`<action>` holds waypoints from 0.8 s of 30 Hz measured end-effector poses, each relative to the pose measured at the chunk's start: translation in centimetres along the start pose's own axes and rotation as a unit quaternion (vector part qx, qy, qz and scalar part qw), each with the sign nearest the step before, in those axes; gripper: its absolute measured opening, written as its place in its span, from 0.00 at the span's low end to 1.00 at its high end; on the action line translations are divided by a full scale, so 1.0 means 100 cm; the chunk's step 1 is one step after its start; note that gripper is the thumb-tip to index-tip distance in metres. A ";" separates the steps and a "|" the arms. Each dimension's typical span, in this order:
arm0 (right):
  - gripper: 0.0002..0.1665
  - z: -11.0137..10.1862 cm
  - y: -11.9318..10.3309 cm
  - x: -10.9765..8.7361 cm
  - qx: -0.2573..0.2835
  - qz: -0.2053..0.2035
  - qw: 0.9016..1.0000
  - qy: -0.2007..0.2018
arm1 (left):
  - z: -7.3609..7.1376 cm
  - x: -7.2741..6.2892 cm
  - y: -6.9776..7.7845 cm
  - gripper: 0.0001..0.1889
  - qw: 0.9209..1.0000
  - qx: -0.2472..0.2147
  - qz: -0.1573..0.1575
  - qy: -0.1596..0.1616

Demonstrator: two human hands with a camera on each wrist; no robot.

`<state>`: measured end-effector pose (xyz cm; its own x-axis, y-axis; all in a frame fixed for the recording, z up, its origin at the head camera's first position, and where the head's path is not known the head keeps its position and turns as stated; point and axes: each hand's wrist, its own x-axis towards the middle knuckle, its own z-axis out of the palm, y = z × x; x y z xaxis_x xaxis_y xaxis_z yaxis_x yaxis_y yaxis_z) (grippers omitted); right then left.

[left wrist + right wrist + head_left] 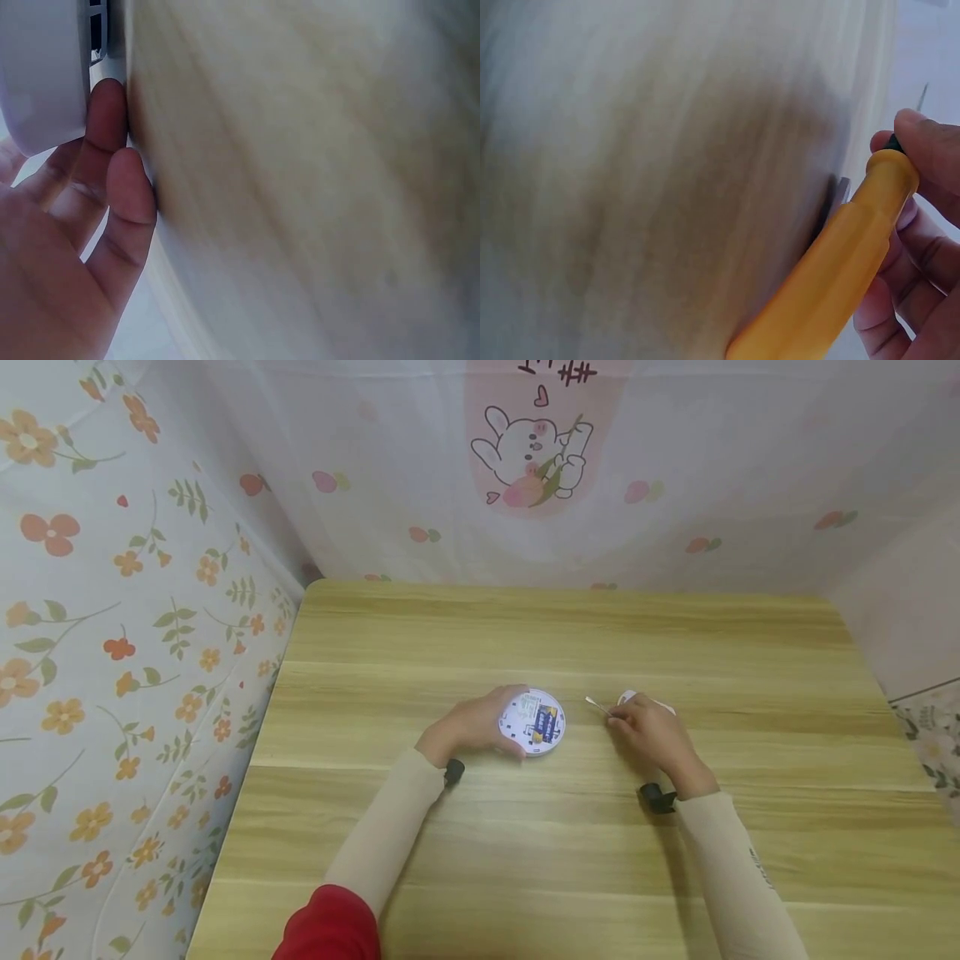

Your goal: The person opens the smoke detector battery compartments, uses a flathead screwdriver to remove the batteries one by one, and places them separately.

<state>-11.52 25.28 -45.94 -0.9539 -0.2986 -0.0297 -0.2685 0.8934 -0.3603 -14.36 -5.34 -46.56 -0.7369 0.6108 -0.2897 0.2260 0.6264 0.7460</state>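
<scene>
My left hand [480, 720] grips a round white device [517, 739] by its left side, thumb at the near edge and fingers at the far edge. Its upward face carries a blue and yellow printed label and small dark slots. In the left wrist view, the white side wall of the device [45, 82] rises beside the fingers, two of them close to the tabletop. With thumb and fingertips my right hand [651, 731] pinches a screwdriver [832, 262] near the front of its orange handle. The thin metal shaft [596, 704] points left toward the device, apart from it.
A white flat piece [626, 696] lies on the wooden table [540, 843], partly hidden behind my right hand. Patterned cloth [420, 460] hangs behind the table, and flowered cloth [90, 652] at its left. Dark wrist cameras [657, 798] sit on both wrists.
</scene>
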 end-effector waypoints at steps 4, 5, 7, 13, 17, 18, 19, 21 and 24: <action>0.11 0.003 -0.002 0.000 -0.001 0.006 1.000 -0.004 | 0.000 0.000 0.000 0.60 1.000 -0.001 -0.003 -0.001; 0.11 0.004 -0.002 0.000 -0.001 0.006 1.000 -0.004 | 0.000 0.000 0.000 0.60 1.000 0.000 -0.003 -0.001; 0.11 0.006 -0.002 -0.001 -0.001 0.006 1.000 -0.003 | 0.000 0.000 0.000 0.60 1.000 0.000 -0.003 -0.001; 0.11 0.006 -0.003 -0.001 0.004 0.007 1.000 -0.003 | 0.000 0.000 0.000 0.59 1.000 -0.001 -0.005 0.003; 0.12 0.002 -0.005 0.000 0.002 0.007 1.000 -0.002 | 0.000 0.000 0.000 0.59 1.000 -0.002 -0.004 0.005; 0.12 0.002 -0.005 0.000 0.000 0.008 1.000 -0.001 | 0.000 0.000 0.000 0.59 1.000 -0.003 -0.004 0.004; 0.12 0.001 -0.005 0.001 -0.001 0.010 1.000 0.000 | 0.000 0.000 0.000 0.59 1.000 -0.005 -0.004 0.004; 0.12 -0.001 -0.005 0.001 0.000 0.014 1.000 0.004 | 0.000 0.000 0.000 0.59 1.000 -0.010 -0.004 0.002; 0.13 -0.004 -0.007 0.002 0.008 0.019 1.000 0.010 | 0.001 0.000 0.000 0.59 1.000 -0.015 -0.005 0.001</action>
<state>-11.58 24.73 -45.30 -0.9659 -0.2578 -0.0247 -0.2301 0.8980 -0.3750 -14.31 -5.31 -46.67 -0.7401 0.6035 -0.2967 0.1994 0.6183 0.7602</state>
